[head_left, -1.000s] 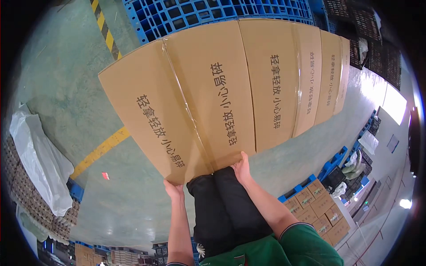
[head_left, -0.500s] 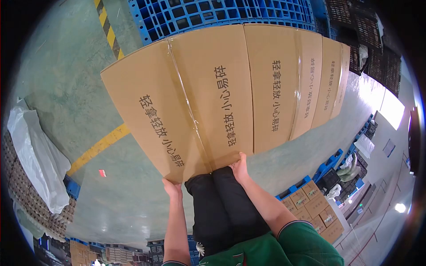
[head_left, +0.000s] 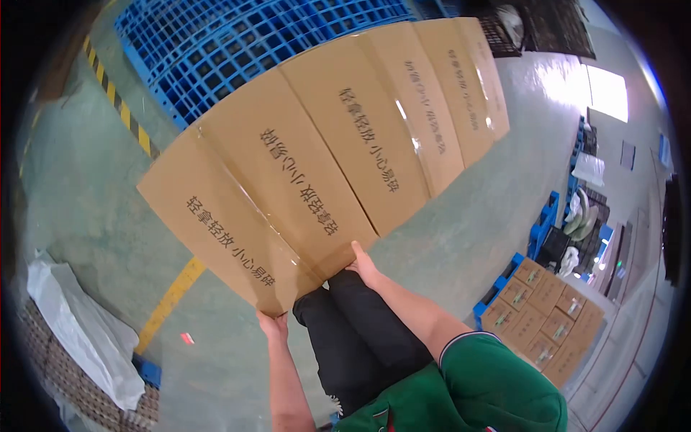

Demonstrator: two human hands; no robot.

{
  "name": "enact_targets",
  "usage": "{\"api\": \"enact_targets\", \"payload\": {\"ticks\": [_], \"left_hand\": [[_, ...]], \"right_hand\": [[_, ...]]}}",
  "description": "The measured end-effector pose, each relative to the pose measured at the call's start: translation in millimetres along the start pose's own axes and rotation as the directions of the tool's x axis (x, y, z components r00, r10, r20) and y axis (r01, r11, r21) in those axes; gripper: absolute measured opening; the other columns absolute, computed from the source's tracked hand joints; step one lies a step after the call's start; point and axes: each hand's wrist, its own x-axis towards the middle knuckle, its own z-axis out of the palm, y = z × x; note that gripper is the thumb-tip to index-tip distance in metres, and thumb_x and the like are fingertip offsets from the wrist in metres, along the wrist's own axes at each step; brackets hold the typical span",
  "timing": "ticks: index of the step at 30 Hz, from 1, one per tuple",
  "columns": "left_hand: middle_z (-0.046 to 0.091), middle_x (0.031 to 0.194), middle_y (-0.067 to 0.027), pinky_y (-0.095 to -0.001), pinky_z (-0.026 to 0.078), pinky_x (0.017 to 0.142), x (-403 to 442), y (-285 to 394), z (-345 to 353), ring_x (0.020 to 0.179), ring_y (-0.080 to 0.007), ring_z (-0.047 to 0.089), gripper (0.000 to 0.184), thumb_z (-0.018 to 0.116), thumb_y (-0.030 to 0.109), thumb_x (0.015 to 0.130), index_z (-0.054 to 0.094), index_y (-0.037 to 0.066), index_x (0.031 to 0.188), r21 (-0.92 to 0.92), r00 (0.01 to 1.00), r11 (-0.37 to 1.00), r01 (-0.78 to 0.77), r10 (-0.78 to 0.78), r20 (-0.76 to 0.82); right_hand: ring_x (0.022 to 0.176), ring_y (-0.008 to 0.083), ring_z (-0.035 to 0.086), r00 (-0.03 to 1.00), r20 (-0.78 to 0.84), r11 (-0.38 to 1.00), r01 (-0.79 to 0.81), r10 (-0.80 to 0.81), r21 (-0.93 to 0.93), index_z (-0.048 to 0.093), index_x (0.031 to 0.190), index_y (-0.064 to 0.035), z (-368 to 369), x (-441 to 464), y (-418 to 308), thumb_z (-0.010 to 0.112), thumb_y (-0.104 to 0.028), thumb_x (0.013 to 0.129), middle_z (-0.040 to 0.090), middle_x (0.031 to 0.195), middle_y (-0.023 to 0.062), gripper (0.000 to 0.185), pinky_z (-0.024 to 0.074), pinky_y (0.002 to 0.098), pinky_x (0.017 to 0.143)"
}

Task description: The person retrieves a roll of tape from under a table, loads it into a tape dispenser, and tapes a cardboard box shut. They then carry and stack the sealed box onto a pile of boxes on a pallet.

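Observation:
Several taped cardboard boxes stand side by side in a row, with dark printed characters on their tops. My left hand (head_left: pixel 273 325) grips the near-left corner of the nearest cardboard box (head_left: pixel 216 169), with the fingers out of sight beneath it. On that box's near-right corner, my right hand (head_left: pixel 363 266) has its thumb over the edge, the other fingers mostly hidden. The box's near edge is close to my black-trousered legs (head_left: pixel 353 324). A second cardboard box (head_left: pixel 353 79) sits against its far side, and a third box (head_left: pixel 453 65) lies beyond that.
Blue plastic pallets (head_left: pixel 237 50) lie along the boxes' far left side. Dark crates (head_left: pixel 551 29) stand at the upper right. Stacked cartons (head_left: pixel 536 317) rest on a blue pallet at right. White sheeting (head_left: pixel 79 324) covers a stack at left. A yellow floor line (head_left: pixel 173 299) runs nearby.
The row of boxes and both hands appear turned and shifted left in view, while more of the blue pallets shows. Both hands keep their hold on the nearest box.

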Motion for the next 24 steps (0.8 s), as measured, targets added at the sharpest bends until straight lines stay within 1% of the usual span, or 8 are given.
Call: {"api": "enact_targets", "payload": {"ticks": [5, 8, 10, 13, 16, 20, 23, 24], "left_hand": [[0.047, 0.123, -0.0107, -0.0405, 0.046, 0.086, -53.9, -6.9, 13.8, 0.106, -0.0257, 0.051, 0.045, 0.044, 0.034, 0.091, 0.038, 0.008, 0.128, 0.315, 0.999, 0.948, -0.045, 0.040, 0.022], [0.054, 0.112, -0.0096, -0.0325, 0.046, 0.079, -71.1, -21.5, -0.8, 0.096, -0.0209, 0.055, 0.039, 0.051, 0.027, 0.088, 0.046, 0.007, 0.121, 0.480, 0.993, 0.875, -0.067, 0.012, 0.116], [0.059, 0.098, -0.0047, -0.0252, 0.044, 0.076, -62.0, -44.5, -13.5, 0.087, -0.0134, 0.056, 0.037, 0.057, 0.019, 0.085, 0.052, 0.004, 0.119, 0.648, 0.929, 0.667, -0.369, 0.260, 0.262], [0.059, 0.113, -0.0134, -0.0266, 0.043, 0.087, -133.4, -17.5, 17.3, 0.100, -0.0164, 0.056, 0.033, 0.051, 0.018, 0.089, 0.054, -0.002, 0.115, 0.758, 0.887, 0.473, -0.450, 0.134, 0.442], [0.063, 0.104, -0.0114, -0.0249, 0.046, 0.079, -191.9, 6.0, 16.3, 0.092, -0.0149, 0.060, 0.028, 0.051, 0.016, 0.089, 0.058, -0.002, 0.110, 0.745, 0.865, 0.495, -0.446, 0.025, 0.502], [0.066, 0.093, -0.0082, -0.0241, 0.048, 0.069, -188.0, 48.2, -34.8, 0.081, -0.0135, 0.061, 0.021, 0.051, 0.013, 0.088, 0.062, -0.001, 0.099, 0.642, 0.772, 0.433, -0.633, 0.283, 0.570], [0.065, 0.090, -0.0068, -0.0254, 0.048, 0.072, -216.3, 69.0, -66.3, 0.081, -0.0136, 0.061, 0.019, 0.052, 0.012, 0.087, 0.062, 0.000, 0.096, 0.489, 0.668, 0.455, -0.744, 0.483, 0.566], [0.064, 0.089, -0.0064, -0.0261, 0.047, 0.074, -251.6, 75.1, -62.2, 0.083, -0.0138, 0.060, 0.018, 0.052, 0.012, 0.086, 0.062, 0.000, 0.095, 0.411, 0.641, 0.495, -0.765, 0.532, 0.553]], "right_hand": [[0.105, 0.0310, 0.052, 0.971, 0.156, 0.482, 0.226, -0.181, -0.847, 0.047, 0.116, 0.0000, -12.7, -56.8, 8.1, 0.049, -0.042, 0.085, 0.056, 0.113, 0.0184, 0.052, 0.0412, 0.0401, 0.089], [0.112, 0.0309, 0.045, 0.883, 0.350, 0.010, 0.372, -0.314, -0.928, 0.047, 0.116, -0.0025, -21.7, -111.7, 31.6, 0.053, -0.040, 0.079, 0.053, 0.116, 0.0195, 0.053, 0.0364, 0.0416, 0.093], [0.112, 0.0304, 0.045, 0.894, 0.325, -0.064, 0.321, -0.310, -0.945, 0.046, 0.119, -0.0034, -29.3, -136.3, 47.1, 0.054, -0.038, 0.079, 0.051, 0.118, 0.0174, 0.054, 0.0357, 0.0423, 0.093], [0.111, 0.0326, 0.044, 0.852, 0.389, -0.202, 0.337, -0.351, -0.920, 0.046, 0.118, -0.0033, -40.6, -176.2, 70.4, 0.054, -0.038, 0.079, 0.049, 0.120, 0.0166, 0.053, 0.0372, 0.0441, 0.092], [0.112, 0.0332, 0.044, 0.837, 0.408, -0.200, 0.357, -0.366, -0.912, 0.047, 0.118, -0.0032, -42.0, -212.1, 79.7, 0.054, -0.038, 0.079, 0.049, 0.120, 0.0170, 0.053, 0.0367, 0.0449, 0.092], [0.112, 0.0345, 0.047, 0.843, 0.460, -0.225, 0.408, -0.279, -0.885, 0.057, 0.112, -0.0066, -52.0, -218.3, 116.6, 0.048, -0.040, 0.082, 0.057, 0.115, 0.0153, 0.046, 0.0411, 0.0458, 0.091], [0.092, 0.0313, 0.059, 0.821, 0.569, -0.011, 0.569, -0.059, -0.822, 0.063, 0.096, -0.0071, -65.9, -199.7, 142.2, 0.048, -0.038, 0.079, 0.063, 0.099, 0.0163, 0.038, 0.0461, 0.0387, 0.081], [0.092, 0.0326, 0.059, 0.750, 0.647, 0.041, 0.657, -0.139, -0.753, 0.063, 0.093, -0.0046, -79.6, -196.8, 150.1, 0.050, -0.039, 0.079, 0.064, 0.097, 0.0163, 0.040, 0.0460, 0.0390, 0.079]]}}
